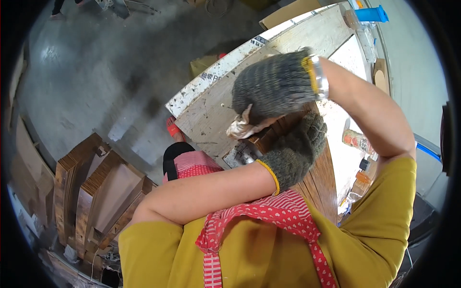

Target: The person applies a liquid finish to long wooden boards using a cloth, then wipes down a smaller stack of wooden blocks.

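I see right hand [276, 86] closed on a soft rag [242, 127], left hand [293, 153] clamping the stiff, light-looking card stack [273, 132] on the counter [211, 110]; I'd grip stack edges.

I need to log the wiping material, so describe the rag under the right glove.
The rag is a crumpled, cream-coloured cloth with brownish stains, soft and bunched into folds. Only its left end shows; the rest is hidden under the right hand in a grey knit glove, which presses down on it. It lies on the top of a stack of brown boards on the workbench, just above the gloved left hand.
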### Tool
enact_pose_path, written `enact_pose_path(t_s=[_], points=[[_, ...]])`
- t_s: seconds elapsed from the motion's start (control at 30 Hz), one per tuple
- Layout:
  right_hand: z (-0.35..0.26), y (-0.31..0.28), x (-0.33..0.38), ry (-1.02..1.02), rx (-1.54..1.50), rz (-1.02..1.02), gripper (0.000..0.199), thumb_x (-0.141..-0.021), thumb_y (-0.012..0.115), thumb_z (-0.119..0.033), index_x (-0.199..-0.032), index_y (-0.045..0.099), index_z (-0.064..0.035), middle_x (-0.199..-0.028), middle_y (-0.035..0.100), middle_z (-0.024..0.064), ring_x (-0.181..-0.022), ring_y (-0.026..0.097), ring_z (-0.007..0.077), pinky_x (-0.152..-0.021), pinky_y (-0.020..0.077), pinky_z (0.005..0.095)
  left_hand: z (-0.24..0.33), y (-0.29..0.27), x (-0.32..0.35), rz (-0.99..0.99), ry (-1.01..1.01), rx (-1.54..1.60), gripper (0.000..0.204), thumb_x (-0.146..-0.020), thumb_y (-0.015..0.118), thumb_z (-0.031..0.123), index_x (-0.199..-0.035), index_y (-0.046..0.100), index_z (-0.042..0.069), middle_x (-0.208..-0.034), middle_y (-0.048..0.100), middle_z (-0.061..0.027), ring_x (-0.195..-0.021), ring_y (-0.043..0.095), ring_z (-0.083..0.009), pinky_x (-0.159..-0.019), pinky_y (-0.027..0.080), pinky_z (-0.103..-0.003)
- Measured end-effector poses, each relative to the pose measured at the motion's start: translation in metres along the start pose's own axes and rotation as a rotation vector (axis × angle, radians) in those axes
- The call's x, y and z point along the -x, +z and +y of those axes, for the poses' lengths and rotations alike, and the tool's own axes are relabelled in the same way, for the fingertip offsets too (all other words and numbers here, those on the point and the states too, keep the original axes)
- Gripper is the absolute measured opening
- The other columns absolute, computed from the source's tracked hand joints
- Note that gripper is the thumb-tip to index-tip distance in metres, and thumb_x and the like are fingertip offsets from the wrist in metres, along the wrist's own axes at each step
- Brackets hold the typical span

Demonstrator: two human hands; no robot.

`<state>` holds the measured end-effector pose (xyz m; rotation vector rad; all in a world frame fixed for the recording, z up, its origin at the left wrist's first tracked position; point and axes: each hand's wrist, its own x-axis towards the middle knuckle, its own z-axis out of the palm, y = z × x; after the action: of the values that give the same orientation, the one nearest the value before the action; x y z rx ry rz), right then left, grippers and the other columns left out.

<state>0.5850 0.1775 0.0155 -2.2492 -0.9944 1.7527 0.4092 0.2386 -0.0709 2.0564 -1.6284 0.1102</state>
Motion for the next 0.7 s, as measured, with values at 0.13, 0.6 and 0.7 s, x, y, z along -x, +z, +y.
enact_pose_path(t_s=[0.13,0.6,0.7], points=[[-0.019,-0.001,0.004,0.07,-0.019,0.07,0.029,-0.092,0.072,-0.029,-0.11,0.072,-0.006,-0.104,0.072,0.0145,-0.092,0.069,0.0271,-0.084,0.0555,0.0358,0.003,0.006,-0.008,-0.094,0.052,-0.332,0.045,-0.097,0.044,0.016,-0.138,0.054,0.001,-0.148,0.046,-0.0238,-0.139,0.04,-0.0409,-0.117,0.03,-0.053],[0.007,-0.02,0.037,0.114,-0.137,0.594,0.026,-0.091,0.069,-0.025,-0.11,0.071,-0.0069,-0.104,0.071,0.0118,-0.091,0.07,0.0242,-0.082,0.0565,0.0354,-0.002,-0.019,-0.001,-0.028,0.057,0.076,0.049,-0.098,0.045,0.03,-0.139,0.056,0.005,-0.154,0.044,-0.0194,-0.144,0.034,-0.0414,-0.121,0.014,-0.06],[-0.018,-0.002,0.022,0.058,-0.012,0.467,0.042,-0.092,0.062,-0.047,-0.093,0.078,-0.0079,-0.087,0.075,0.0114,-0.081,0.072,0.0274,-0.073,0.0537,0.0397,0.006,-0.009,-0.004,-0.1,-0.003,0.021,0.05,-0.098,0.046,0.023,-0.145,0.05,0.005,-0.154,0.043,-0.02,-0.145,0.032,-0.0417,-0.118,0.024,-0.06]])
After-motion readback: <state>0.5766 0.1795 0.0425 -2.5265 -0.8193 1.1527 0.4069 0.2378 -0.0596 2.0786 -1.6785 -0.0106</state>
